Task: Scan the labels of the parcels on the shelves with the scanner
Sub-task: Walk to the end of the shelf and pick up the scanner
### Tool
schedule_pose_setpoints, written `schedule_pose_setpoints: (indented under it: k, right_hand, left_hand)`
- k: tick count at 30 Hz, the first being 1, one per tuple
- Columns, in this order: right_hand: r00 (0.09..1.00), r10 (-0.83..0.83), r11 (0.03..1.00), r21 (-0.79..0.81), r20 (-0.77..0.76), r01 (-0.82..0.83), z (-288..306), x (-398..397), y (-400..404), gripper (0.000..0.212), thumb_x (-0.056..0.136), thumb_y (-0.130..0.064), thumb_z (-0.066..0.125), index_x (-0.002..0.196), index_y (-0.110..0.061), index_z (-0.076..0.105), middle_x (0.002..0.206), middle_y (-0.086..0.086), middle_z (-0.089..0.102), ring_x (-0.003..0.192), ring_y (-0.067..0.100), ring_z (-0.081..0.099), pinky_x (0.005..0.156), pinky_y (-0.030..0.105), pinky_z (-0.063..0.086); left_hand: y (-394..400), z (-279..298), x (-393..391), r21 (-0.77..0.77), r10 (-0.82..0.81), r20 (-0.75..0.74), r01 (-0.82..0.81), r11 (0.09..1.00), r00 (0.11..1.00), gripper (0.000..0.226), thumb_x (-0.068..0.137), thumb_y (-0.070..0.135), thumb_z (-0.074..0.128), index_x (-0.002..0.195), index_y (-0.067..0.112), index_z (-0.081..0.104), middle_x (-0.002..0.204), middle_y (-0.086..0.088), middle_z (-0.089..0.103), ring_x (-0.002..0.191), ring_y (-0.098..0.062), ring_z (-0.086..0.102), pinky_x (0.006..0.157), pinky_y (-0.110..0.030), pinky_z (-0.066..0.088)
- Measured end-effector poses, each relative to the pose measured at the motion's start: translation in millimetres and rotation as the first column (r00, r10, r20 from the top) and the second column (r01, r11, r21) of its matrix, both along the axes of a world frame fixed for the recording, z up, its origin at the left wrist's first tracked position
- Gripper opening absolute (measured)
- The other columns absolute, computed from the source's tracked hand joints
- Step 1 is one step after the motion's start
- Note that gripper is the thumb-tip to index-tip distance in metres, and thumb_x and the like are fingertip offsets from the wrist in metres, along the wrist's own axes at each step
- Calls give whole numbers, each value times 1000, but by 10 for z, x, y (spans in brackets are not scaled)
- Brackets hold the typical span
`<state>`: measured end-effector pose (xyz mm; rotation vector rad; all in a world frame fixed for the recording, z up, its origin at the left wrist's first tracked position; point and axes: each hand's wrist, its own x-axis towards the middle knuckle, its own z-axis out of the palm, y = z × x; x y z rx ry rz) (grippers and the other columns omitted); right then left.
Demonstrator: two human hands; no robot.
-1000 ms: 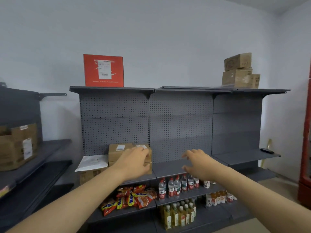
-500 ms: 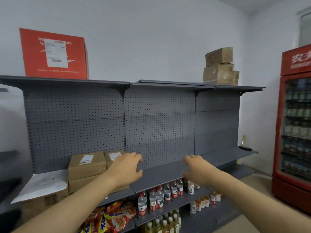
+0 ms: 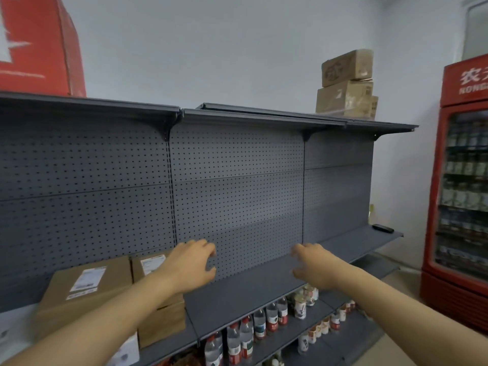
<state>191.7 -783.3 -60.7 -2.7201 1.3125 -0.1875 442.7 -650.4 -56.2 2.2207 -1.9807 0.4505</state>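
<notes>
A small black device, probably the scanner, lies at the far right end of the grey middle shelf. Brown parcels with white labels sit on that shelf at the left. A red parcel stands on the top shelf at the left, and stacked brown boxes stand at its right. My left hand hovers above the middle shelf beside the parcels, fingers apart and empty. My right hand reaches out over the bare shelf, also empty, well left of the scanner.
Water bottles and small cans line the lower shelves. A red drinks fridge stands at the right against the wall. Grey pegboard backs the shelving.
The view has swung right and moved closer to the shelves. The red parcel has slid to the left edge and the fridge has come into view. Both hands stay outstretched and empty.
</notes>
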Motion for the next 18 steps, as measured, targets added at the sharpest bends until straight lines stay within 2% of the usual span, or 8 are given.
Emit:
schedule_pose_setpoints:
  k: [4, 7, 12, 16, 18]
  right_hand:
    - [999, 14, 1000, 12, -32, -14, -96, 296, -462, 53, 96, -31, 52, 144, -14, 36, 141, 12, 46, 128, 29, 40, 100, 38, 40]
    - [998, 8, 1000, 4, -62, -8, -145, 430, -894, 54, 97, -33, 51, 146, -14, 35, 142, 13, 44, 129, 30, 39, 100, 39, 40]
    - [997, -21, 999, 34, -70, 23, -145, 528, -1671, 54, 98, -33, 50, 145, -13, 34, 140, 14, 45, 126, 32, 41, 97, 41, 42]
    - [997, -62, 997, 34, -46, 64, -160, 488, -2230, 52, 97, -34, 52, 142, -12, 37, 137, 15, 46, 123, 33, 44, 90, 39, 41]
    - [994, -101, 993, 53, -50, 104, -183, 437, -2432, 54, 97, -34, 51, 144, -14, 36, 139, 14, 45, 125, 32, 44, 94, 39, 42]
  left_hand:
    - [-540, -97, 306, 22, 1, -21, 0, 1000, 1000, 38, 92, 45, 49, 123, 23, 53, 121, 6, 57, 111, -12, 52, 98, -30, 43]
    - [-1031, -176, 423, 33, -19, -16, 19, 999, 1000, 40, 92, 44, 49, 126, 23, 53, 124, 7, 55, 115, -11, 51, 103, -30, 40]
    - [-1906, -162, 497, 54, -96, -22, 97, 994, 995, 40, 94, 43, 48, 128, 23, 53, 128, 8, 55, 118, -9, 50, 108, -30, 38]
    - [-2570, -151, 459, 32, -159, -55, 161, 986, 986, 40, 94, 42, 49, 128, 22, 53, 126, 7, 55, 117, -10, 50, 105, -28, 39]
    - [-2847, -192, 411, 45, -189, -66, 192, 980, 980, 41, 94, 43, 49, 128, 21, 53, 126, 6, 55, 117, -10, 50, 104, -28, 41]
